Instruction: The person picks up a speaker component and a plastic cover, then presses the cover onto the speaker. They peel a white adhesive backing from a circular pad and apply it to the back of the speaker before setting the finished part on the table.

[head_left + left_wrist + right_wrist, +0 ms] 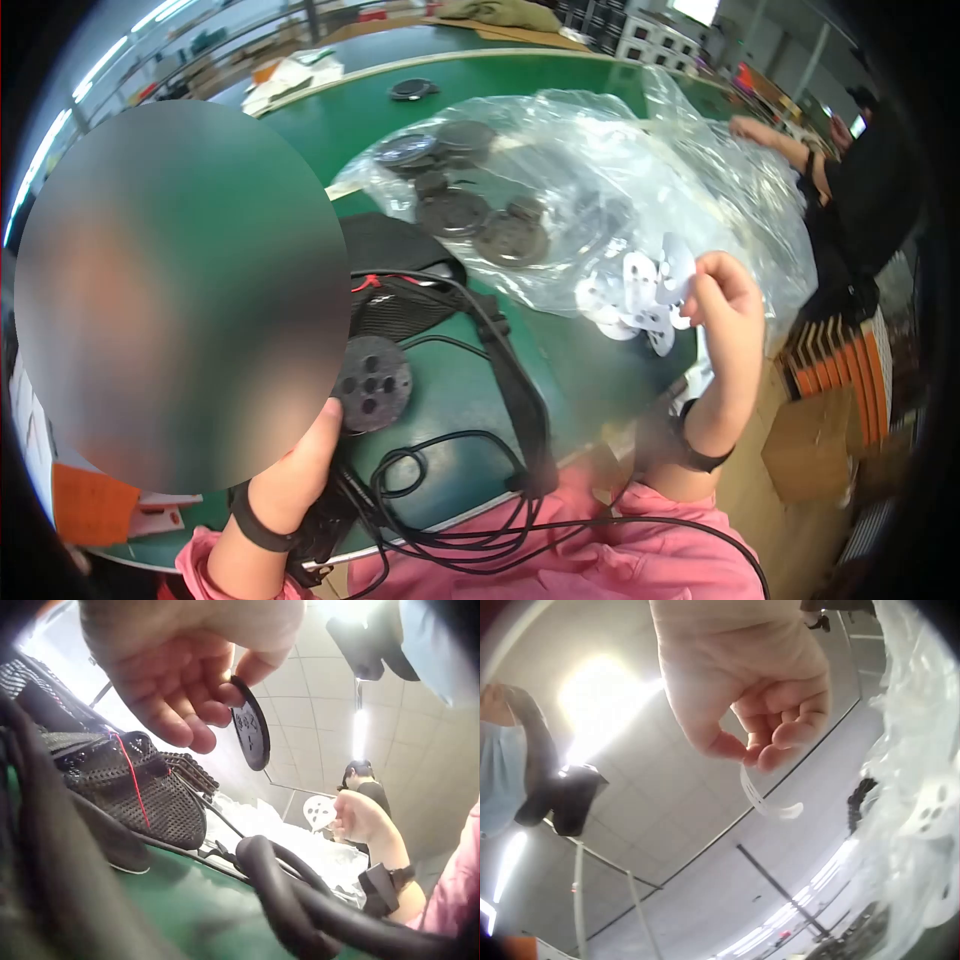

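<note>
The left hand [187, 667] pinches a round black disc [251, 727] by its edge, between thumb and fingertips. In the head view that disc [375, 385] shows several holes, and the hand [305, 460] is partly covered by a blurred area. The right hand [730, 300] pinches a thin white piece with holes [676, 268] above a small pile of similar white pieces [640, 285]. From the right wrist view, thumb and index finger of the right hand [750, 697] hold the curved white piece [776, 810] by one end.
A clear plastic bag [570, 150] lies across the green table [340, 120], with several black discs [510, 235] on it. A black mesh bag [400, 250], a strap and coiled black cable [450, 440] lie near the body. Another person [860, 190] is at the right; a cardboard box [810, 445] stands below.
</note>
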Motion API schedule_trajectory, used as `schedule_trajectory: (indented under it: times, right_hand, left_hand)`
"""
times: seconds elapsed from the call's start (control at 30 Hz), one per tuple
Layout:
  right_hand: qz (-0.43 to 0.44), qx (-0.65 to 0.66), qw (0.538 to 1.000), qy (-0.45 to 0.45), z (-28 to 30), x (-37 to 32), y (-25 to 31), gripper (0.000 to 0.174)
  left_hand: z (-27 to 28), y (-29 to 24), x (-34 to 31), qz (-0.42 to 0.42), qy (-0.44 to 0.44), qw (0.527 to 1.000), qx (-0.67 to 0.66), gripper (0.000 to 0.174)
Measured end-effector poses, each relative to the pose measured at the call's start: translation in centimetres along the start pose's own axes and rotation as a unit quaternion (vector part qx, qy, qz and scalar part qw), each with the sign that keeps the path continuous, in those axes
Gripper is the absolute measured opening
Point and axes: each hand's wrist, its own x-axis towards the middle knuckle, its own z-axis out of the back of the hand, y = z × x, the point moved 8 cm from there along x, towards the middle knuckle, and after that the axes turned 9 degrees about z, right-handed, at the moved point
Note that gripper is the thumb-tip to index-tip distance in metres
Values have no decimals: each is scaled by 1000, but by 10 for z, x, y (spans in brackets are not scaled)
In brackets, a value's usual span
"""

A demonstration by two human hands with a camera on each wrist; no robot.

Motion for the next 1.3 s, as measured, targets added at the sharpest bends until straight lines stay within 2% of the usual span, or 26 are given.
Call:
schedule_trajectory:
  times: [0.1, 0.17, 0.23, 0.3, 0.37, 0.43, 0.5, 0.57, 0.63, 0.67, 0.7, 0.77, 0.8, 0.83, 0.87, 0.9, 0.93, 1.0, 1.03, 1.1, 1.13, 1.17, 1.2, 1.23, 1.27, 1.3]
  right_hand:
    - [41, -134, 990, -13, 7, -2, -8, 7]
    - [32, -167, 985, -14, 6, -5, -10, 9]
    - [43, -273, 961, 9, 3, -3, -15, 9]
    - [29, -281, 959, 31, 0, -5, -19, 10]
    - [29, -197, 979, 53, -2, -7, -31, 12]
    - [32, -191, 978, 73, -3, -9, -34, 15]
    - [28, -191, 980, 53, 1, -10, -35, 18]
    - [17, -183, 981, 59, 2, -12, -30, 20]
    - [34, -214, 976, 23, 9, -13, -22, 20]
    - [66, -205, 976, -8, 10, -15, -15, 19]
    - [67, -201, 977, -5, 8, -18, -9, 19]
    - [147, -188, 971, -1, 3, -27, 25, 18]
    - [218, -190, 956, 44, -7, -35, 43, 20]
    - [242, -137, 955, 107, -17, -45, 50, 25]
    - [280, -87, 941, 171, -31, -57, 62, 33]
    - [341, -49, 919, 191, -42, -68, 75, 38]
    - [348, -13, 919, 184, -50, -76, 82, 43]
    - [385, 49, 898, 207, -55, -81, 84, 37]
    - [403, 71, 887, 214, -55, -84, 80, 33]
    - [385, 107, 897, 187, -42, -83, 68, 27]
    - [364, 144, 905, 166, -33, -81, 61, 22]
    - [365, 144, 905, 163, -28, -83, 54, 22]
    - [325, 176, 919, 139, -19, -80, 41, 20]
    - [283, 207, 929, 115, -12, -77, 31, 18]
    - [266, 235, 929, 108, -8, -76, 28, 18]
    - [266, 233, 929, 107, -4, -76, 27, 18]
  left_hand:
    - [-3, 3, 0, 13, 11, 1000, -5, 8]
    - [-3, 7, 1, 35, 15, 999, -7, 8]
    - [-6, 6, 2, 38, 11, 999, -7, 7]
    - [-8, 10, 2, 62, 22, 997, -27, 9]
    - [-11, 16, 4, 92, 36, 993, -71, 11]
    - [-11, 21, 4, 128, 42, 985, -110, 12]
    - [-22, 22, 5, 168, 96, 960, -201, 15]
    - [-24, 22, 5, 173, 104, 958, -204, 16]
    - [-27, 18, 6, 175, 119, 955, -209, 17]
    - [-30, 14, 6, 190, 133, 947, -223, 18]
    - [-33, 10, 6, 204, 147, 939, -236, 18]
    - [-34, -2, 7, 216, 151, 933, -245, 18]
    - [-42, -4, 5, 267, 177, 899, -297, 18]
    - [-51, -7, 2, 315, 203, 859, -348, 18]
    - [-60, -10, -2, 333, 225, 860, -315, 31]
    - [-72, -14, -7, 371, 251, 824, -346, 31]
    - [-82, -27, -10, 402, 284, 807, -327, 31]
    - [-102, -44, -15, 433, 358, 758, -332, 26]
    - [-110, -45, -11, 431, 360, 759, -329, 26]
    - [-134, -48, -12, 408, 477, 746, -223, 24]
    - [-137, -55, 1, 309, 497, 802, -122, 27]
    - [-138, -59, 20, 214, 464, 859, 22, 29]
    - [-138, -78, 45, -85, 364, 876, 305, 30]
    - [-135, -77, 62, -164, 249, 870, 392, 26]
    - [-134, -71, 81, -208, 168, 847, 459, 21]
    - [-137, -60, 100, -209, 151, 844, 470, 19]
